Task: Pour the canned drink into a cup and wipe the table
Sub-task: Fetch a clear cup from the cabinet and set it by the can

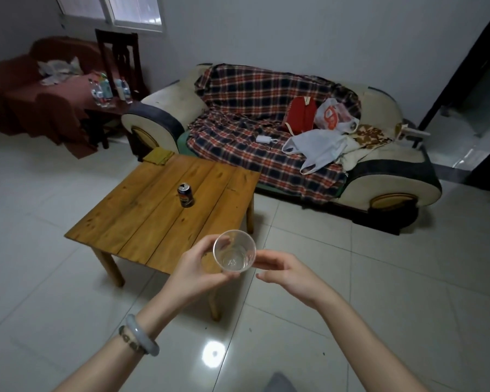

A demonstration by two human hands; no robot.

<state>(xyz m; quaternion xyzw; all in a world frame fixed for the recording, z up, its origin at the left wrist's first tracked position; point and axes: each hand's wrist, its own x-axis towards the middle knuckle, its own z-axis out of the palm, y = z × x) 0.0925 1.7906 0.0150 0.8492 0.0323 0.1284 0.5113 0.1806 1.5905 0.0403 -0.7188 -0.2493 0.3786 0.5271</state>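
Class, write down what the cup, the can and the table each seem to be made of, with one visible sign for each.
Cup: clear plastic or glass, cannot tell which; see-through wall and base.
Can: metal, probably aluminium; bare silvery top, dark printed side.
Table: wooden planks with a warm, slightly glossy finish; grain, knots and plank seams show.
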